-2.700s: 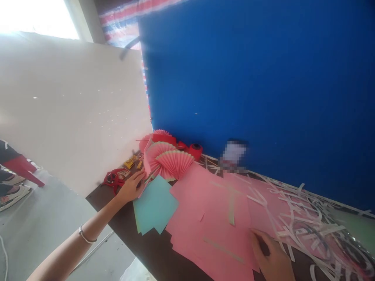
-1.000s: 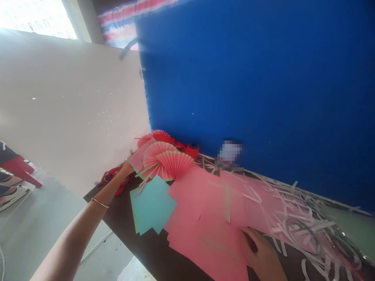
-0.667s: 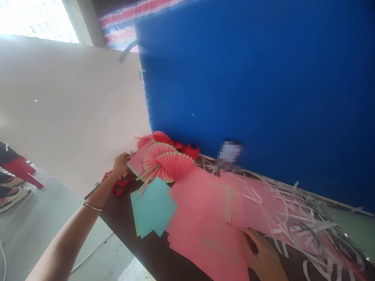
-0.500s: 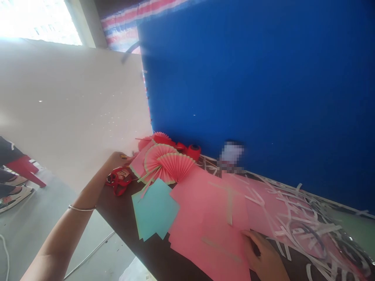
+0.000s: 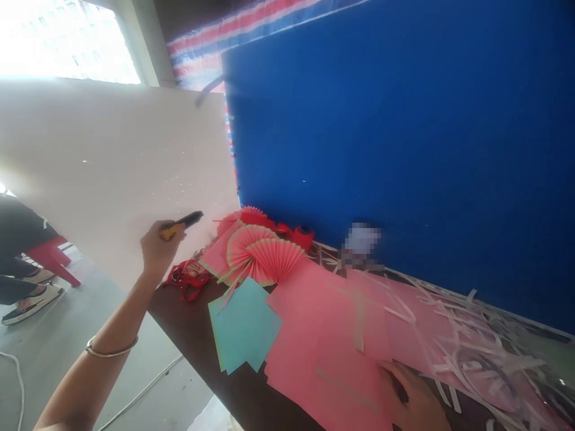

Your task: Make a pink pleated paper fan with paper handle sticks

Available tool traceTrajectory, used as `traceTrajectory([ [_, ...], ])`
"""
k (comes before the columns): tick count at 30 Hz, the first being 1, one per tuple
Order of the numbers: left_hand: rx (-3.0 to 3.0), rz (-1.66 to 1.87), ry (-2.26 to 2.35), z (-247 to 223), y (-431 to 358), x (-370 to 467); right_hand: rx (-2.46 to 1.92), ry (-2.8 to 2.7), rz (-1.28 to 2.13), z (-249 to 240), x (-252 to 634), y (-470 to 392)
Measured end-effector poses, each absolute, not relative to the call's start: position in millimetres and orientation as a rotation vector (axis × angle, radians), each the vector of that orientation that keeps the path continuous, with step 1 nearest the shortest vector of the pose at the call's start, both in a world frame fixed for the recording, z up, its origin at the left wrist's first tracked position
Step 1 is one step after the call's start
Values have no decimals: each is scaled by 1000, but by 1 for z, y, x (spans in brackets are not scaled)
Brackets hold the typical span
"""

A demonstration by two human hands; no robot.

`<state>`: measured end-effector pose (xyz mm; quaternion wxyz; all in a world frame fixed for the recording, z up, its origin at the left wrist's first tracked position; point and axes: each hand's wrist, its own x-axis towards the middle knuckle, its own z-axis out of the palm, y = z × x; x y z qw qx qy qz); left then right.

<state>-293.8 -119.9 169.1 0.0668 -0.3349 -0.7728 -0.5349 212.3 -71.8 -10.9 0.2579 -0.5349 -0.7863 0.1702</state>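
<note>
Two hands in play: the left hand [image 5: 158, 246] grasps a black-and-yellow tool [image 5: 188, 220], held up before the white panel [image 5: 112, 137], left of the pleated pink fans [image 5: 276, 257]; down on the table [image 5: 188, 314], the right hand [image 5: 415, 395] touches pink paper [image 5: 323, 335] beside turquoise sheets [image 5: 246, 323], whether gripping I cannot tell.

The tool [image 5: 190, 219] in my left hand [image 5: 155, 244] is black at its far end and yellow-orange at its near end; the bracelet [image 5: 111, 354] on that arm is silver. Under my right hand [image 5: 415, 398] I record pink sheets [image 5: 330, 335] bearing pale greenish strips [image 5: 360, 326]. To their left: turquoise sheets [image 5: 245, 329] edged yellow-green. Pleated fans [image 5: 279, 258]: pink, rimmed green. The tabletop [image 5: 179, 326] is dark brown. Far side: a plain blue panel [image 5: 395, 131]; left, an off-white panel [image 5: 112, 137]; above, sheeting [image 5: 251, 21] striped red, white and blue.
</note>
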Motion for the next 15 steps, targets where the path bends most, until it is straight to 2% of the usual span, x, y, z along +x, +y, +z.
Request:
traceTrajectory([
  [4, -1141, -2091, -2323, 134, -115, -222, -1429, -1905, 713, 5, 201, -81],
  [8, -1081, -3204, -2375, 89, -107, -114, -1234, -1578, 1173, 9, 178, -90],
  [10, -842, -3584, -2357, 69, -108, -60, -1124, -1367, 1343, 7, 164, -93],
  [12, -859, -3712, -2435, 52, -113, -14, -1093, -1223, 1450, 5, 154, -97],
  [15, -1431, -3475, -2669, 37, -120, 29, -1168, -1149, 1416, 7, 148, -104],
])
